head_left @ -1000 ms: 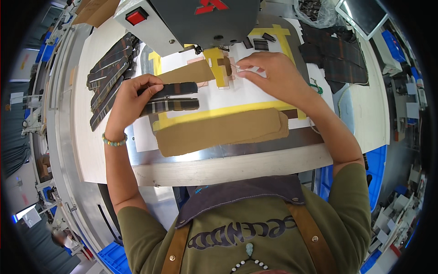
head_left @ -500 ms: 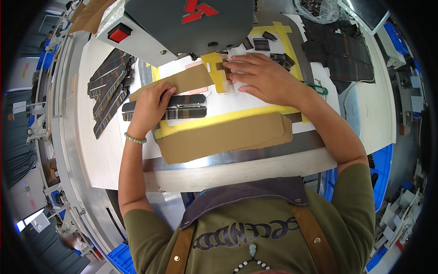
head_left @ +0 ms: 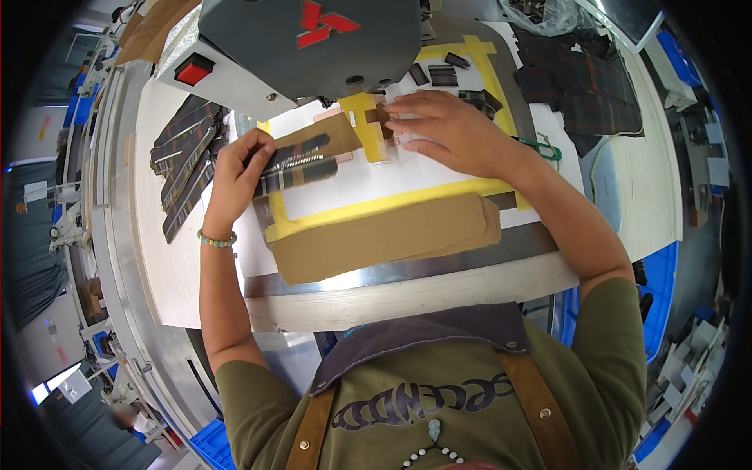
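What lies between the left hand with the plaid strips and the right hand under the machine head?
In the head view, a brown cardboard piece and a yellow taped block lie between the left hand and right hand.

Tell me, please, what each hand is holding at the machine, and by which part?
The left hand grips a stack of dark plaid fabric strips by its left end. The right hand holds nothing; it presses flat on a small piece by the yellow guide.

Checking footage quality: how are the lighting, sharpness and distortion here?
Head view: bright, even light; left hand and right hand sharp on the white table; fisheye bends the table edge, black corners; the grey machine head shades what lies beneath it.
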Demonstrator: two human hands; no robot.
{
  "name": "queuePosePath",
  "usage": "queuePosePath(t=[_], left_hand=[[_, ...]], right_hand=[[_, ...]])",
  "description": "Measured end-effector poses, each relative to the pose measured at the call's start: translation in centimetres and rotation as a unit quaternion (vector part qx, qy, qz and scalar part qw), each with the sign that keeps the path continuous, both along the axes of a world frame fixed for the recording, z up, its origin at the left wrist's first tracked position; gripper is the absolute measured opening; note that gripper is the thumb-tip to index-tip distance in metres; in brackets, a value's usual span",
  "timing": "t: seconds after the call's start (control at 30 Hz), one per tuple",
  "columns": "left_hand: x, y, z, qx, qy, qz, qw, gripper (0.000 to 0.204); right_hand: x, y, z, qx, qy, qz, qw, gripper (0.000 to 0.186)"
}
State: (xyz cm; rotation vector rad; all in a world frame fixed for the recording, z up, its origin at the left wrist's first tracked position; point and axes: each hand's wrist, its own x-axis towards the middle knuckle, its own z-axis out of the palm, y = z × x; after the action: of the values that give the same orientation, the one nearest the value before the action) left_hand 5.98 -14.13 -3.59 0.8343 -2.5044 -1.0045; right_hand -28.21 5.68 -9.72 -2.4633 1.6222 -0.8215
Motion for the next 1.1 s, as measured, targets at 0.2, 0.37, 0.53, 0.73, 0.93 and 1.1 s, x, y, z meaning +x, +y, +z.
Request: queuePosePath(t=[0.2,0.37,0.53,0.73,0.93,1.1], left_hand=[[-4.6,0.3,0.1,-0.141,-0.074,0.006,0.987,0.018],[-6.1,-0.5,-3.3,-0.07,0.067,0.008,0.995,0.026],[-8.0,1.0,-3.4,-0.116,-0.023,0.043,0.992,0.033],[-7.9,1.1,-4.2,-0.171,-0.038,0.044,0.984,0.021],[-8.1,1.2,-4.7,-0.155,0.0,0.035,0.987,0.021],[-8.6,1.6,-4.6,-0.179,-0.015,0.042,0.983,0.021]], right_hand=[[-0.6,0.0,0.5,0.034,-0.107,-0.022,0.993,0.028],[-0.8,-0.2,0.9,0.041,-0.118,0.001,0.992,0.032],[-1.1,0.1,1.0,0.061,-0.129,-0.023,0.989,0.03],[-1.4,0.1,1.0,0.047,-0.119,-0.006,0.992,0.031],[-0.9,0.4,1.7,0.026,-0.059,0.003,0.998,0.038],[-0.5,0.3,0.8,0.019,0.043,0.032,0.998,0.044]])
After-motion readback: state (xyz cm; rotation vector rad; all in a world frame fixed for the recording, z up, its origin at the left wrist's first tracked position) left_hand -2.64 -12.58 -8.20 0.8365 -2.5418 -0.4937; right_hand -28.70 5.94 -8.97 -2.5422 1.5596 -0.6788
